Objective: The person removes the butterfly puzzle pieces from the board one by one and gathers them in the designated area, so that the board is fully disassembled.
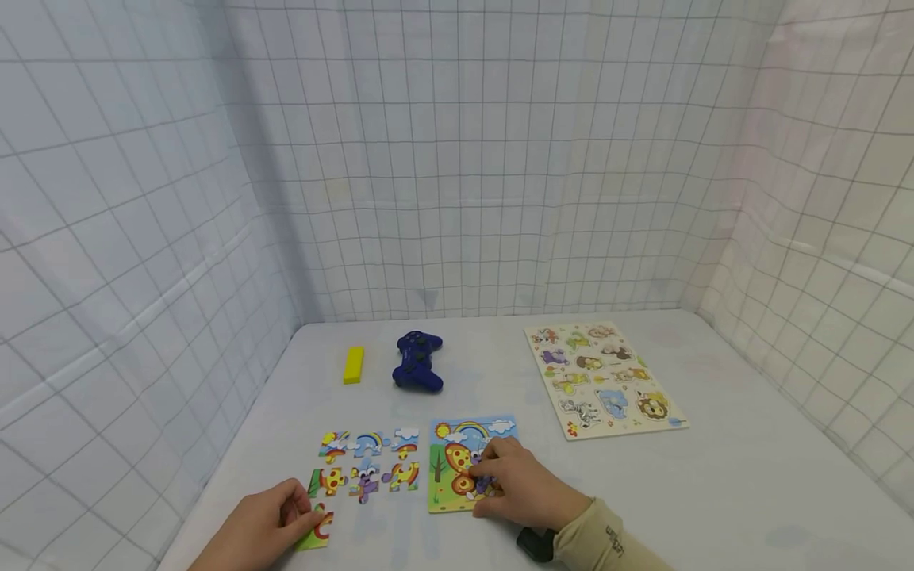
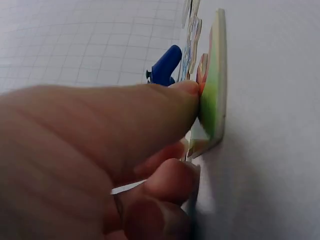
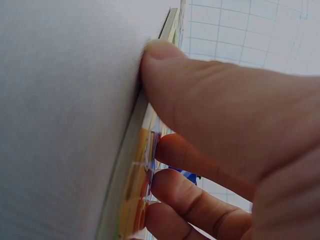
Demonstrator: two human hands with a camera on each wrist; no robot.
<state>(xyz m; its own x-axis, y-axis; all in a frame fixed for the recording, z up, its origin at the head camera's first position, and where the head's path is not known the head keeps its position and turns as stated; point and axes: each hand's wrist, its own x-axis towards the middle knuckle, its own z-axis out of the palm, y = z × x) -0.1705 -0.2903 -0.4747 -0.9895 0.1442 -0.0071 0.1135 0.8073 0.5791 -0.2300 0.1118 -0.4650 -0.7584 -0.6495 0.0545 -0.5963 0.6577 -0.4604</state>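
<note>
My left hand [image 1: 267, 519] is at the table's near left, where it pinches a green-and-red jigsaw piece [image 1: 319, 536]. In the left wrist view the thumb lies on the green face of this piece [image 2: 216, 95], with curled fingers beside its edge. My right hand [image 1: 524, 481] rests over the right side of a butterfly puzzle board [image 1: 439, 468]. Its bent fingertips touch the pictured face, and its thumb sits at the board's edge [image 3: 131, 135]. The hand hides the lower right of the picture. Between the hands, several loose jigsaw pieces [image 1: 366, 478] lie in two rows.
Behind the pieces are a yellow block [image 1: 353, 365] and a blue game controller [image 1: 416, 363]. An animal puzzle board [image 1: 601, 381] lies at the back right. Gridded white cloth walls [image 1: 457, 159] stand around the table. A dark wrist device [image 1: 535, 545] is at my right wrist.
</note>
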